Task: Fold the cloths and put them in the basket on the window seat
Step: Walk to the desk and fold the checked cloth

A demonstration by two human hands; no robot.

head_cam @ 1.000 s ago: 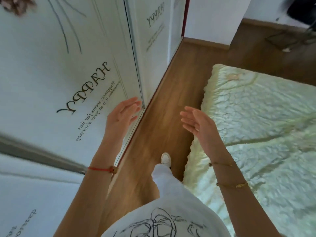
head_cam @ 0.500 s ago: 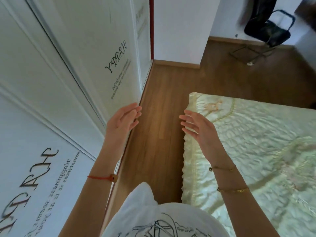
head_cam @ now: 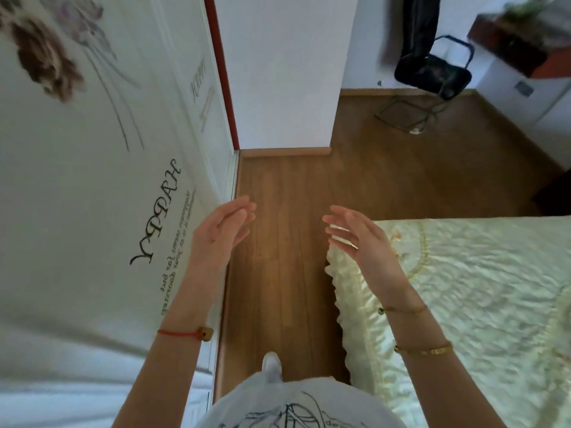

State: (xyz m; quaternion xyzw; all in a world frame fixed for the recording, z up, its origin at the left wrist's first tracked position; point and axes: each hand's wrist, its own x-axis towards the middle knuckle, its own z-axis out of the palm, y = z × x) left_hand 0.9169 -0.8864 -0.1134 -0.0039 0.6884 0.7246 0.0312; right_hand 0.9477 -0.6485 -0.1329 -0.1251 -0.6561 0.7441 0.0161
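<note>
Cloths and basket are nowhere in view. My left hand (head_cam: 224, 230) and right hand (head_cam: 360, 239) hang empty, fingers loosely spread. I should walk on between wardrobe (head_cam: 92, 196) and bed (head_cam: 479, 288), scanning for them.

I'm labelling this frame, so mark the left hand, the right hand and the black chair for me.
left hand (head_cam: 221, 230): head view, on the palm.
right hand (head_cam: 360, 234): head view, on the back of the hand.
black chair (head_cam: 432, 72): head view, on the seat.
</note>
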